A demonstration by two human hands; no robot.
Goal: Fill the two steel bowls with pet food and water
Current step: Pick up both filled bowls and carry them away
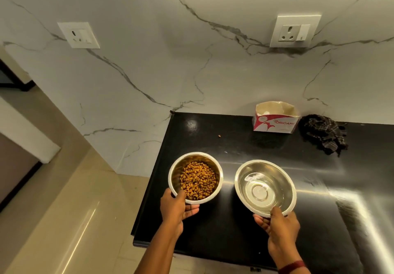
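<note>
Two steel bowls are over the black countertop point(245, 241). The left steel bowl point(177, 175) holds brown pet food kibble point(197, 181). My left hand point(177, 207) grips its near rim, thumb inside the edge. The right steel bowl point(277, 175) holds clear water point(260, 190). My right hand point(277, 224) grips its near rim in the same way. I cannot tell whether the bowls rest on the counter or are lifted slightly.
A white and red open carton point(275, 122) stands at the back of the counter, with a dark checked cloth point(323, 134) to its right. One loose kibble point(219, 135) lies near the carton. Marble wall with two sockets behind; beige floor to the left.
</note>
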